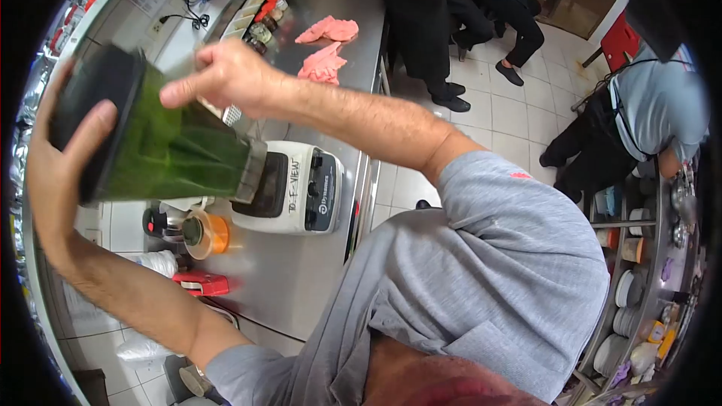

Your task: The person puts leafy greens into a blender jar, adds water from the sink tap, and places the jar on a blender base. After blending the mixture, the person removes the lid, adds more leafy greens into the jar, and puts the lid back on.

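Observation:
A clear blender jar (pixel 180 146) holding dark green contents is tilted in my hands. Its black lid (pixel 101 116) points left, and its narrow base points toward the white blender base (pixel 289 188) on the steel counter. My left hand (pixel 64 150) wraps the lid from the outer side, with the thumb across it. My right hand (pixel 226 79) is closed at the jar's upper side, the thumb reaching toward the lid; what its curled fingers wrap is partly hidden. The jar and lid are slightly blurred.
Pink cloths (pixel 327 30) lie on the steel counter (pixel 293 278) beyond the blender base. An orange container (pixel 210 233) and a red object (pixel 199 283) are nearer. Several people (pixel 417 30) are at the back and right. Shelves with dishes (pixel 624 286) line the right.

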The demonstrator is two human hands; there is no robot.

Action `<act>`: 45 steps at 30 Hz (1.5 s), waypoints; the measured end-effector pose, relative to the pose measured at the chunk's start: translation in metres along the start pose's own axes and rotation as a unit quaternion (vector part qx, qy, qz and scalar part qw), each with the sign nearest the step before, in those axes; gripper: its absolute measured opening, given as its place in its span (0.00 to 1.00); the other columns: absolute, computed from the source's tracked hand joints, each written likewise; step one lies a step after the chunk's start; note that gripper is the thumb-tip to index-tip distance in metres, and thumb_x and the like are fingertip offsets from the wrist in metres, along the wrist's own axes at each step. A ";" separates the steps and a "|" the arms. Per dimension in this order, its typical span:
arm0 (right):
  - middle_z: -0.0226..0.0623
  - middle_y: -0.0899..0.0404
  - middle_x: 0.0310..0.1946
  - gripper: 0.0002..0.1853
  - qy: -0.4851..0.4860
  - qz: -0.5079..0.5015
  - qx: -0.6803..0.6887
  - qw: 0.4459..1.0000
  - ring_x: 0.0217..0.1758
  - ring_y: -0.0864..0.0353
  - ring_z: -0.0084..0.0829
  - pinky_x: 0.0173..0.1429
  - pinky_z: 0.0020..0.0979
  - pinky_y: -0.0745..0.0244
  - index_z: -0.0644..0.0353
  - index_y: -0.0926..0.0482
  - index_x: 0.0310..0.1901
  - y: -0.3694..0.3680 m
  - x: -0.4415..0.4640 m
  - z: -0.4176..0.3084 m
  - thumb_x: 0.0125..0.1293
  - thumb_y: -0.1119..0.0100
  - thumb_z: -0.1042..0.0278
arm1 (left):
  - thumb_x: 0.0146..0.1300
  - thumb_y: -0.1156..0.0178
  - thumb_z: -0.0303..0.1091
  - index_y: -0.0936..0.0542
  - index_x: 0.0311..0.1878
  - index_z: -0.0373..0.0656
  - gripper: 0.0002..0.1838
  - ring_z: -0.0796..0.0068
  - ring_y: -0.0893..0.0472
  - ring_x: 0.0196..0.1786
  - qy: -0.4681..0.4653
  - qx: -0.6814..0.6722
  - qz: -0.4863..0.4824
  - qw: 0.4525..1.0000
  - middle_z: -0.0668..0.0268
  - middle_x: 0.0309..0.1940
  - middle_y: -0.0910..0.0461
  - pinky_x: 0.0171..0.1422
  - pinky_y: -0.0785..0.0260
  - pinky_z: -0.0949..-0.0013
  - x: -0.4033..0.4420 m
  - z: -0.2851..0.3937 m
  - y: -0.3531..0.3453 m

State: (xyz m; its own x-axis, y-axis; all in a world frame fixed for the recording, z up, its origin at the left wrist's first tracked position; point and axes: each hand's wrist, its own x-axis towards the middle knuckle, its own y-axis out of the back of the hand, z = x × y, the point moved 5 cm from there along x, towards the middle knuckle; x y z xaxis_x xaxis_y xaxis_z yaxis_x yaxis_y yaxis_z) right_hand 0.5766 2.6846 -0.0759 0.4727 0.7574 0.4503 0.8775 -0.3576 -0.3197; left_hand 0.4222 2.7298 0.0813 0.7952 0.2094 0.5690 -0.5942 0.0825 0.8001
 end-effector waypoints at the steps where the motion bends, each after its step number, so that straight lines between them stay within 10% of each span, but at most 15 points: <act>1: 0.23 0.34 0.13 0.20 0.017 0.004 0.019 1.000 0.15 0.39 0.15 0.19 0.22 0.50 0.56 0.29 0.17 0.000 -0.004 -0.017 0.41 0.23 0.59 | 0.51 0.33 0.41 0.30 0.59 0.36 0.33 0.67 0.24 0.51 0.032 -0.006 -0.027 0.999 0.55 0.50 0.24 0.57 0.34 0.71 0.006 0.008 0.003; 6: 0.24 0.34 0.15 0.17 0.043 0.087 -0.055 0.994 0.15 0.40 0.14 0.19 0.20 0.50 0.63 0.22 0.28 0.041 -0.049 -0.092 0.47 0.27 0.59 | 0.52 0.45 0.68 0.46 0.69 0.43 0.50 0.52 0.21 0.48 -0.106 0.016 -0.074 0.991 0.41 0.55 0.30 0.47 0.24 0.56 0.024 0.104 0.000; 9: 0.23 0.36 0.12 0.18 0.099 0.121 0.020 0.988 0.13 0.43 0.13 0.17 0.23 0.53 0.59 0.27 0.17 0.086 -0.074 -0.106 0.45 0.25 0.60 | 0.56 0.38 0.40 0.35 0.64 0.41 0.33 0.67 0.22 0.52 -0.077 -0.142 -0.125 0.979 0.55 0.53 0.27 0.56 0.29 0.69 0.069 0.090 -0.040; 14: 0.20 0.35 0.14 0.17 0.049 0.229 -0.064 0.970 0.15 0.43 0.11 0.19 0.19 0.53 0.59 0.26 0.22 0.176 -0.164 -0.150 0.47 0.27 0.58 | 0.49 0.34 0.38 0.30 0.59 0.40 0.33 0.70 0.25 0.51 -0.212 -0.151 -0.121 0.958 0.59 0.51 0.26 0.57 0.36 0.71 0.084 0.199 -0.120; 16: 0.21 0.31 0.22 0.15 0.036 0.269 -0.069 0.960 0.18 0.45 0.10 0.20 0.18 0.54 0.65 0.23 0.34 0.225 -0.198 -0.155 0.50 0.31 0.64 | 0.46 0.32 0.38 0.30 0.59 0.38 0.35 0.70 0.25 0.52 -0.299 -0.143 -0.084 0.940 0.59 0.51 0.26 0.57 0.36 0.71 0.096 0.240 -0.154; 18: 0.17 0.35 0.16 0.16 0.038 0.301 -0.084 0.949 0.17 0.44 0.10 0.20 0.19 0.53 0.56 0.29 0.20 0.267 -0.236 -0.179 0.48 0.28 0.60 | 0.43 0.30 0.39 0.29 0.58 0.37 0.36 0.69 0.26 0.52 -0.325 -0.204 -0.102 0.918 0.59 0.51 0.26 0.58 0.37 0.70 0.109 0.284 -0.195; 32: 0.17 0.38 0.15 0.18 0.097 0.520 -0.189 0.827 0.16 0.46 0.10 0.20 0.19 0.55 0.54 0.33 0.18 0.518 -0.404 -0.308 0.50 0.29 0.64 | 0.33 0.27 0.59 0.32 0.62 0.46 0.50 0.52 0.34 0.63 -0.545 -0.298 -0.094 0.778 0.52 0.60 0.34 0.66 0.41 0.56 0.218 0.564 -0.414; 45: 0.17 0.39 0.15 0.18 0.138 0.626 -0.182 0.746 0.15 0.50 0.10 0.18 0.19 0.57 0.53 0.33 0.19 0.795 -0.421 -0.411 0.51 0.29 0.66 | 0.34 0.26 0.56 0.31 0.61 0.45 0.49 0.52 0.35 0.63 -0.604 -0.360 -0.156 0.694 0.53 0.61 0.36 0.67 0.43 0.57 0.409 0.784 -0.611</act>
State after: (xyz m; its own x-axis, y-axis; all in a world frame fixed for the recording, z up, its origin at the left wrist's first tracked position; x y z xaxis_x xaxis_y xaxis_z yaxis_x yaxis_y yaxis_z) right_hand 1.1087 1.8569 -0.1767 0.8946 -0.4174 0.1596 -0.3250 -0.8528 -0.4086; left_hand 1.2057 2.0013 -0.0259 0.1614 -0.8619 0.4807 0.0690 0.4957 0.8657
